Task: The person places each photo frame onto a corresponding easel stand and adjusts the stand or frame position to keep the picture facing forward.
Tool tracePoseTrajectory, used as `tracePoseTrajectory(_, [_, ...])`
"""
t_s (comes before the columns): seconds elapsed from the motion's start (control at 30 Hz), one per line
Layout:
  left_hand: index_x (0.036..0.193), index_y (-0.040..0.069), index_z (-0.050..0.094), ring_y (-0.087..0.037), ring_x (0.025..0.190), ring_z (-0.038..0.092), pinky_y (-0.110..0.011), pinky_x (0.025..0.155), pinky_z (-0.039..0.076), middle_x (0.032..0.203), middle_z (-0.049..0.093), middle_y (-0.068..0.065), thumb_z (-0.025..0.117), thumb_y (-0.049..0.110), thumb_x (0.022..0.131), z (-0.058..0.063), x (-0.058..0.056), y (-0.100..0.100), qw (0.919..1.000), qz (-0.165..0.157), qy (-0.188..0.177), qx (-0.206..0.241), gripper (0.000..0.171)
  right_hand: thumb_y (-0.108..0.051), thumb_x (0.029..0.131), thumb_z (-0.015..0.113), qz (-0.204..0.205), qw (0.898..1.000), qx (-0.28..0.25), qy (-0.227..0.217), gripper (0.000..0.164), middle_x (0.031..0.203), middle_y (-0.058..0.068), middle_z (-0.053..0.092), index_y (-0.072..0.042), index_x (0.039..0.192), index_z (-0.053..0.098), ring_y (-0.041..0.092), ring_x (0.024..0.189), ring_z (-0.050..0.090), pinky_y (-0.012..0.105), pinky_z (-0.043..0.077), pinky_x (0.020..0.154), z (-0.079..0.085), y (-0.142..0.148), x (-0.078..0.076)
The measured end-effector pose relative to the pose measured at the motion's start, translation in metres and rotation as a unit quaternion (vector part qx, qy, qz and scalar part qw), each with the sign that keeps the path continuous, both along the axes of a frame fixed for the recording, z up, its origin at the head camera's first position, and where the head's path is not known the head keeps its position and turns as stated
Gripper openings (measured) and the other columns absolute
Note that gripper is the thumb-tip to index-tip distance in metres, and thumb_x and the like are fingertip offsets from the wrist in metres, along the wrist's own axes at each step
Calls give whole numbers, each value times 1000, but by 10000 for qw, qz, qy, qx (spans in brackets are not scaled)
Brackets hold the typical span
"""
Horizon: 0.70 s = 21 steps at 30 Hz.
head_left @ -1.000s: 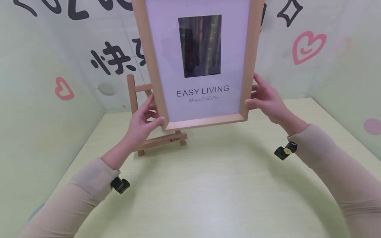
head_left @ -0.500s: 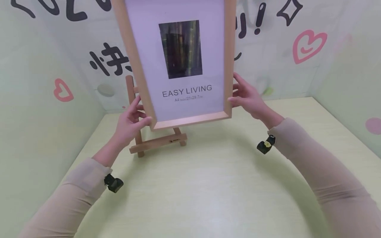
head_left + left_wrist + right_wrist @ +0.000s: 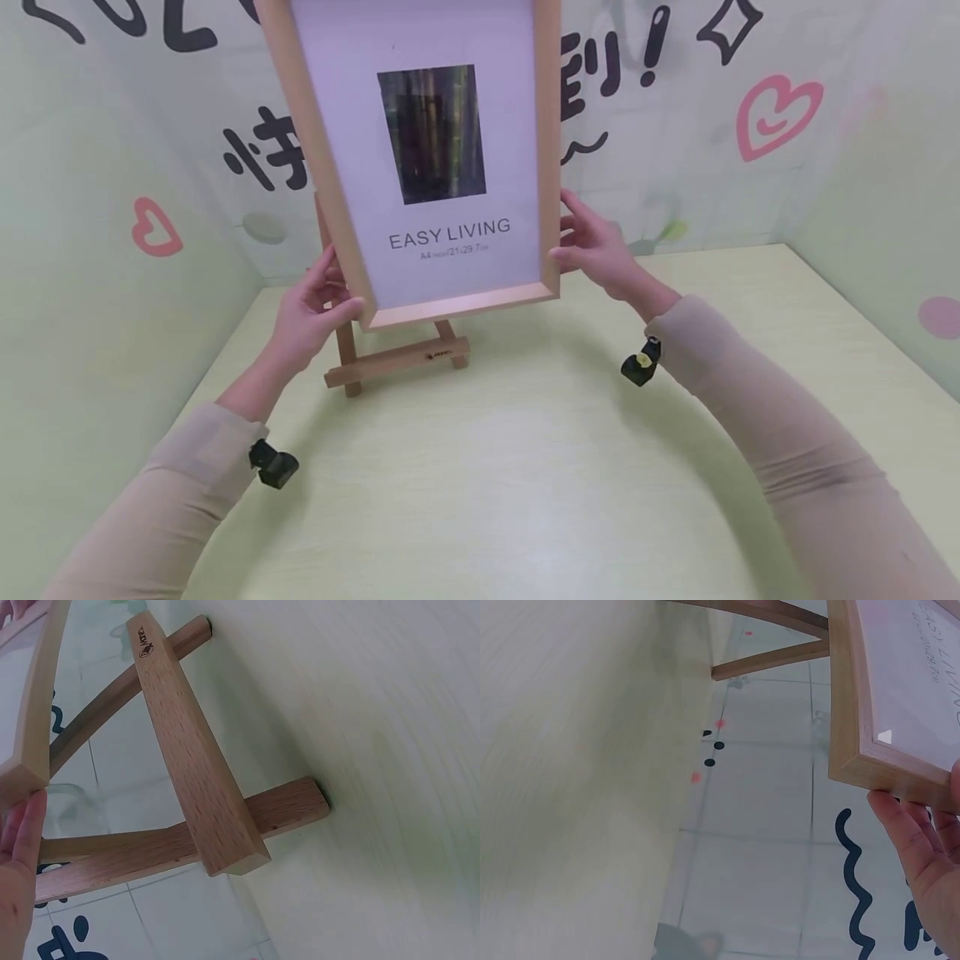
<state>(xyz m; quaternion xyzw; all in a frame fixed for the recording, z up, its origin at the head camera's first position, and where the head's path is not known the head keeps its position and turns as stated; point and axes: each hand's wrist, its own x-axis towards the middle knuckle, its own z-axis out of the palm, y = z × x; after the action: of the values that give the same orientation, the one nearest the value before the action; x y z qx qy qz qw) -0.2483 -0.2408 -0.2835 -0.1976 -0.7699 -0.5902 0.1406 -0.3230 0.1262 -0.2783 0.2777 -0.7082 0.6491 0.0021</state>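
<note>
A picture frame (image 3: 420, 308) with a light wood border is held up in the air, its front towards me. It carries a white sheet reading EASY LIVING and a dark bamboo picture. My left hand (image 3: 303, 321) grips its lower left edge, thumb in front. On the opposite edge, my right hand (image 3: 600, 250) pinches the wood between thumb and fingers. Behind the frame stands a small wooden easel (image 3: 397, 360), its upper part mostly hidden. In the left wrist view the frame's corner (image 3: 30, 769) hangs above the level of the easel's ledge (image 3: 187, 750).
The easel stands on a pale wood-grain table (image 3: 487, 467). A white back wall (image 3: 705, 175) bears black lettering and a pink heart (image 3: 777, 117). Pale side walls (image 3: 82, 275) close in on left and right.
Both hands have moved left with the picture frame, which now overlaps more of the easel in the head view. The easel itself stays put.
</note>
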Motion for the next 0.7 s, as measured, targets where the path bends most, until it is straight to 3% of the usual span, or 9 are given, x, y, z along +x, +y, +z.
tracePoseTrajectory(0.7, [143, 11, 31, -5, 76, 55, -12, 68, 51, 97, 55, 1, 59, -14, 80, -16, 1, -22, 9990, -267, -7, 359, 74, 9, 85, 54, 139, 9998, 70, -85, 78, 114, 23, 48, -17, 148, 15, 20, 86, 55, 34, 57, 70, -10, -22, 0])
